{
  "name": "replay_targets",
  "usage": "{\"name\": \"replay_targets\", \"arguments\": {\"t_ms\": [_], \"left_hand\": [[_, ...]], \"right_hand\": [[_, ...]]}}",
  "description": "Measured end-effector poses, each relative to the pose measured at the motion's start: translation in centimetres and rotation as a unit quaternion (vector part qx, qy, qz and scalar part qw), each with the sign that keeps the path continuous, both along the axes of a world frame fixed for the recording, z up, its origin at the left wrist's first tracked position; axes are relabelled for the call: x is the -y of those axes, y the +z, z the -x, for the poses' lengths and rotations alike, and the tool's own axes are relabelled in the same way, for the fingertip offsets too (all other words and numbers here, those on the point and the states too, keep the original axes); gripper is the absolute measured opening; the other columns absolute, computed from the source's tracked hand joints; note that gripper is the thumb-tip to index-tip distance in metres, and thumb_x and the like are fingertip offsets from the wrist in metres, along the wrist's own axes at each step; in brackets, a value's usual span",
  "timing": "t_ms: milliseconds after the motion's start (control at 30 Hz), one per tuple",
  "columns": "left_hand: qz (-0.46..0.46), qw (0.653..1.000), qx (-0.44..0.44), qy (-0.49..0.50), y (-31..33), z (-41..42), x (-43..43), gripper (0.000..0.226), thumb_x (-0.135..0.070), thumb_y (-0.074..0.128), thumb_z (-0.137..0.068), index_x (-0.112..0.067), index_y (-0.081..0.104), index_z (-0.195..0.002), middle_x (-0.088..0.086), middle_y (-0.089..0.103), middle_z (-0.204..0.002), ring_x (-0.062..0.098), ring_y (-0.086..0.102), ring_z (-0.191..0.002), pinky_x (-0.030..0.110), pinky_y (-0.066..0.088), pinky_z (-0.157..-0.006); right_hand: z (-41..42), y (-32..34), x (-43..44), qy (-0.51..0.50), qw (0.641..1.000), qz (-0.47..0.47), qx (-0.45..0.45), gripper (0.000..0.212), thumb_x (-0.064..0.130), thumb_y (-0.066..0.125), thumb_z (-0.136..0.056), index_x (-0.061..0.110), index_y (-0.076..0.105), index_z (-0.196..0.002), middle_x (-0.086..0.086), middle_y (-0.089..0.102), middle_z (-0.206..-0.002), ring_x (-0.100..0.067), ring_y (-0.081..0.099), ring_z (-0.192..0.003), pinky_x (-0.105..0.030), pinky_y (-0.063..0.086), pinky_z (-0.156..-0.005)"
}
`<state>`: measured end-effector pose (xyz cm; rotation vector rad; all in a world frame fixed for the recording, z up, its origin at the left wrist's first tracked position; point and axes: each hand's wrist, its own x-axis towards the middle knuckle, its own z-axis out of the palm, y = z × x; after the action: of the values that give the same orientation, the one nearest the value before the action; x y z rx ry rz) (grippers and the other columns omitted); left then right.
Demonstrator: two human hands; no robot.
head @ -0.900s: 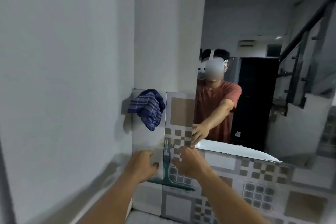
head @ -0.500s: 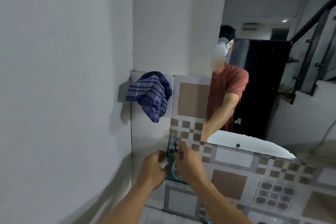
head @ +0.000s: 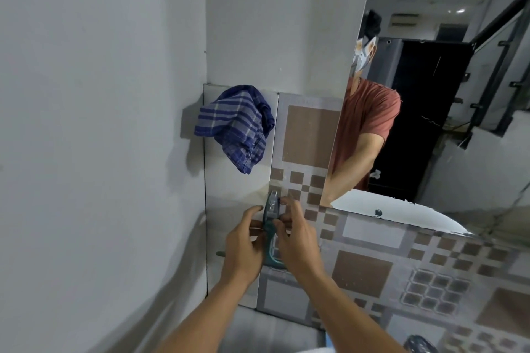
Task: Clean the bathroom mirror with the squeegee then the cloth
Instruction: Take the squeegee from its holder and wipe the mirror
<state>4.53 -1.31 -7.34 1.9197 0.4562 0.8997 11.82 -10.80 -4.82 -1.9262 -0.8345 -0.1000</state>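
A teal squeegee (head: pixel 270 223) hangs upright against the tiled wall, handle up, its blade mostly hidden behind my hands. My left hand (head: pixel 243 246) grips it from the left and my right hand (head: pixel 295 241) holds its handle from the right, fingers curled around it. A blue checked cloth (head: pixel 238 127) hangs bunched on the wall above and left of the squeegee. The mirror (head: pixel 430 112) fills the upper right and reflects a person in a red shirt.
A plain grey wall (head: pixel 100 123) closes in on the left, meeting the tiled wall (head: pixel 309 135) in a corner. Patterned brown and grey tiles run below the mirror. A stair railing and a dark doorway show in the reflection.
Both hands have closed in on the squeegee, which turned from blade-down and spread out to upright between my palms. The view has shifted left and closer.
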Motion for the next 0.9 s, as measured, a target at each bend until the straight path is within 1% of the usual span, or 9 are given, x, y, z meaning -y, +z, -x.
{"name": "replay_targets", "arguments": {"t_ms": [67, 167, 233, 300, 400, 600, 733, 833, 900], "left_hand": [[-0.026, 1.0, 0.006, -0.007, 0.3, 0.1, -0.1, 0.054, -0.003, 0.069, -0.089, -0.027, 0.054, -0.134, -0.01, 0.069, -0.103, 0.002, 0.066, -0.088, 0.003, 0.05, -0.075], [-0.048, 0.999, 0.016, -0.02, 1.1, -0.1, -0.6, 0.059, 0.0, 0.068, -0.089, -0.025, 0.051, -0.14, -0.005, 0.069, -0.107, 0.005, 0.066, -0.092, 0.005, 0.05, -0.079], [-0.064, 0.997, 0.018, -0.026, 1.5, -0.2, -0.8, 0.06, -0.001, 0.068, -0.089, -0.025, 0.051, -0.142, -0.003, 0.07, -0.109, 0.008, 0.067, -0.095, 0.009, 0.052, -0.082], [-0.073, 0.996, 0.027, -0.034, 2.2, -0.1, -0.9, 0.06, -0.001, 0.067, -0.09, -0.025, 0.051, -0.143, -0.003, 0.07, -0.108, 0.007, 0.067, -0.094, 0.011, 0.054, -0.082], [-0.076, 0.995, 0.046, -0.051, 3.3, 0.3, -0.7, 0.063, 0.001, 0.067, -0.089, -0.026, 0.051, -0.143, -0.007, 0.069, -0.103, 0.007, 0.067, -0.092, 0.015, 0.056, -0.081], [-0.106, 0.99, 0.065, -0.068, 5.2, 1.0, 0.6, 0.067, 0.001, 0.069, -0.088, -0.025, 0.047, -0.146, -0.006, 0.067, -0.107, 0.006, 0.066, -0.095, 0.018, 0.057, -0.084], [-0.137, 0.983, 0.078, -0.089, 6.5, 1.7, 2.0, 0.071, 0.003, 0.069, -0.087, -0.032, 0.044, -0.144, -0.01, 0.065, -0.11, 0.001, 0.065, -0.094, 0.016, 0.056, -0.084], [-0.164, 0.977, 0.09, -0.1, 7.6, 2.0, 3.3, 0.071, 0.003, 0.073, -0.084, -0.025, 0.048, -0.144, -0.011, 0.065, -0.115, -0.003, 0.063, -0.099, 0.012, 0.053, -0.086], [-0.19, 0.972, 0.092, -0.106, 8.1, 2.2, 4.1, 0.071, 0.0, 0.076, -0.082, -0.022, 0.049, -0.145, -0.01, 0.064, -0.117, -0.001, 0.063, -0.1, 0.015, 0.055, -0.088]], "right_hand": [[0.0, 0.5, 0.1, 0.012, 1.0, -0.008, -0.003, 0.048, 0.006, 0.053, -0.101, 0.032, 0.042, -0.139, 0.021, 0.062, -0.083, 0.017, 0.06, -0.081, -0.007, 0.05, -0.061], [-0.5, 1.5, 0.0, 0.027, 0.999, -0.023, -0.008, 0.064, 0.005, 0.055, -0.1, 0.043, 0.034, -0.147, 0.013, 0.065, -0.083, 0.006, 0.063, -0.082, -0.015, 0.055, -0.065], [-0.7, 2.1, 0.0, 0.032, 0.999, -0.008, 0.0, 0.073, 0.005, 0.055, -0.1, 0.051, 0.027, -0.148, 0.01, 0.066, -0.085, -0.002, 0.065, -0.079, -0.02, 0.057, -0.068], [-1.0, 3.0, 0.2, 0.033, 0.999, 0.015, 0.014, 0.077, 0.004, 0.056, -0.099, 0.053, 0.023, -0.149, 0.01, 0.066, -0.087, -0.004, 0.065, -0.079, -0.019, 0.056, -0.068], [-0.8, 4.4, 0.7, 0.039, 0.999, 0.019, 0.024, 0.078, 0.002, 0.056, -0.098, 0.05, 0.025, -0.151, 0.009, 0.067, -0.086, -0.004, 0.065, -0.081, -0.018, 0.054, -0.07], [-0.2, 6.8, 2.5, 0.038, 0.999, -0.007, -0.007, 0.072, 0.005, 0.058, -0.098, 0.045, 0.031, -0.151, 0.004, 0.069, -0.088, -0.013, 0.069, -0.084, -0.03, 0.06, -0.077], [0.7, 7.9, 4.4, 0.031, 0.997, -0.059, -0.043, 0.073, 0.002, 0.062, -0.096, 0.044, 0.036, -0.149, 0.002, 0.065, -0.081, -0.018, 0.069, -0.08, -0.041, 0.062, -0.077], [1.0, 8.7, 5.9, 0.031, 0.99, -0.118, -0.074, 0.077, 0.001, 0.064, -0.094, 0.052, 0.038, -0.145, -0.013, 0.067, -0.089, -0.03, 0.071, -0.086, -0.052, 0.061, -0.077], [1.2, 9.3, 7.0, 0.024, 0.985, -0.149, -0.088, 0.077, 0.002, 0.066, -0.093, 0.053, 0.038, -0.144, -0.013, 0.069, -0.091, -0.03, 0.074, -0.087, -0.055, 0.061, -0.077]]}}
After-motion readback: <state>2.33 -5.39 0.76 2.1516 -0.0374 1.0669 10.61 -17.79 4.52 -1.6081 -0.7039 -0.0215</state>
